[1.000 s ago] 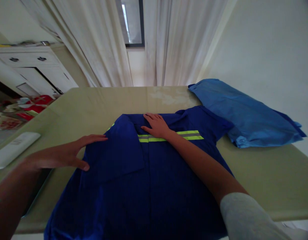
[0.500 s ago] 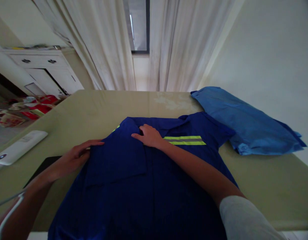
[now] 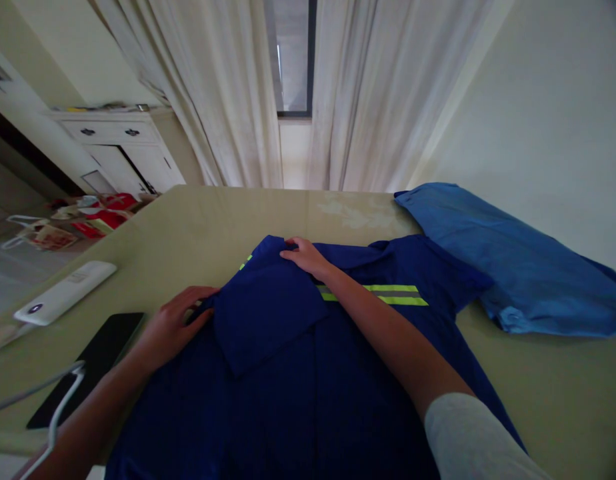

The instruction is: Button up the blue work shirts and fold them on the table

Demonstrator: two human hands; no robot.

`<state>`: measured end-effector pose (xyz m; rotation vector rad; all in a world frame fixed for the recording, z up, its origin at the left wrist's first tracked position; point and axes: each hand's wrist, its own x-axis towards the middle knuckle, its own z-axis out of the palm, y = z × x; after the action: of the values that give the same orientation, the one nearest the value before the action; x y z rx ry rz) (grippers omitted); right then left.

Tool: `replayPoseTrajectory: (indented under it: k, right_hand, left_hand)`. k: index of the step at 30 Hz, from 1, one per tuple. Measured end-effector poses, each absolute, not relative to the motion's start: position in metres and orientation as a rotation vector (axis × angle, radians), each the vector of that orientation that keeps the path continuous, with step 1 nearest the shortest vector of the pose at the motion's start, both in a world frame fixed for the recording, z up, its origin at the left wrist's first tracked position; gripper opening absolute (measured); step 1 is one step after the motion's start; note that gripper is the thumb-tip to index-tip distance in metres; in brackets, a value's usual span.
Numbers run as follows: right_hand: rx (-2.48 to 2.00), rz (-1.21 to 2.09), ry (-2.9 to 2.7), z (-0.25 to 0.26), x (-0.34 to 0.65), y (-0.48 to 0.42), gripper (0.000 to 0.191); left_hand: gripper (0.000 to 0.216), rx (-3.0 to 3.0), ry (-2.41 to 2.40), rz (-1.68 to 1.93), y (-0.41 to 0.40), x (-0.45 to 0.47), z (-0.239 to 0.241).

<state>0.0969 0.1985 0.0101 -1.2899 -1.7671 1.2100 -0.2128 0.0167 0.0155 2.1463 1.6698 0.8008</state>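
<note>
A dark blue work shirt [image 3: 298, 373] with a yellow and grey reflective stripe lies spread on the pale green table [image 3: 213, 220]. Its left sleeve is folded in over the body. My left hand [image 3: 175, 323] is at the left edge of that fold, with its fingers curled on the cloth. Near the collar end of the shirt, my right hand [image 3: 304, 257] pinches the top of the folded sleeve. My right forearm lies across the stripe.
A lighter blue garment [image 3: 508, 260] lies in a heap at the right of the table. A white remote [image 3: 65, 300], a black phone [image 3: 91, 363] and a white cable [image 3: 53, 407] lie at the left. Curtains and a white cabinet [image 3: 123, 150] stand behind.
Both hands have gone from lying flat to gripping the cloth. The left sleeve is now folded further in over the shirt, and my right hand has moved from the stripe up toward the collar end.
</note>
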Motion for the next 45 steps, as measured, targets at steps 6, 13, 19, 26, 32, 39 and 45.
replayPoseTrajectory:
  k: [6, 13, 19, 26, 32, 39, 45]
  right_hand:
    - [-1.216, 1.179, -1.957, 0.01, 0.101, 0.198, 0.025]
    - [-1.227, 1.23, -2.027, 0.013, 0.099, 0.196, 0.038]
    - [-1.228, 1.099, -1.973, 0.016, 0.093, 0.192, 0.05]
    - [-1.368, 0.98, -2.017, 0.018, 0.086, 0.192, 0.031]
    - [-1.369, 1.044, -1.999, 0.02, 0.088, 0.194, 0.041]
    - [-1.442, 0.934, -1.981, 0.017, 0.084, 0.197, 0.025]
    - [-1.44, 0.957, -2.009, 0.02, 0.089, 0.193, 0.02]
  left_hand:
    - [0.039, 2.15, 1.864, 0.772, 0.022, -0.217, 0.02]
    - [0.036, 2.264, 1.812, 0.778, 0.022, -0.229, 0.02]
    - [0.026, 2.379, 1.723, 0.882, 0.019, -0.228, 0.021]
    - [0.03, 2.518, 1.646, 0.776, 0.022, -0.235, 0.02]
    - [0.029, 2.363, 1.731, 0.777, 0.024, -0.231, 0.032]
    - [0.048, 2.461, 1.71, 0.48, 0.043, -0.169, 0.045]
    - [0.071, 2.489, 1.837, 0.284, 0.105, -0.089, 0.027]
